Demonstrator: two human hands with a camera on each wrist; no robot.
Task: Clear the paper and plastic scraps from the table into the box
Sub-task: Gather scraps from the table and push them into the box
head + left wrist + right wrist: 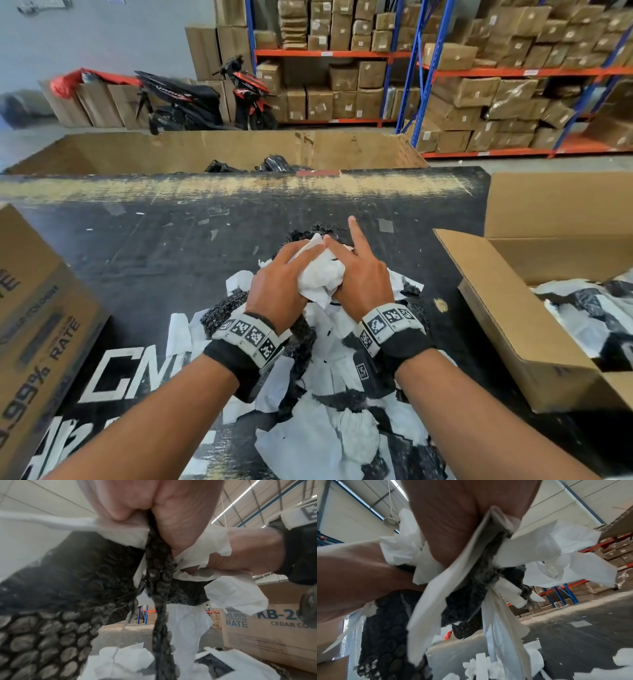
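Both hands squeeze one bundle of scraps [317, 274] above the middle of the black table [137, 246]: crumpled white paper with black bubble wrap. My left hand [284, 277] grips it from the left, my right hand [356, 274] from the right with the index finger sticking out. In the left wrist view black bubble wrap [51, 601] and white paper [205, 550] hang from the fingers. The right wrist view shows white paper [447, 588] and dark plastic [484, 572] bunched in the grip. More scraps [329, 404] lie under my wrists. The open cardboard box [513, 308] stands to the right, partly filled.
A closed printed carton [37, 325] stands at the table's left edge. Beyond the far edge is a large brown bin [239, 150] with black items inside. Shelves of boxes [479, 85] and a scooter [205, 99] stand behind.
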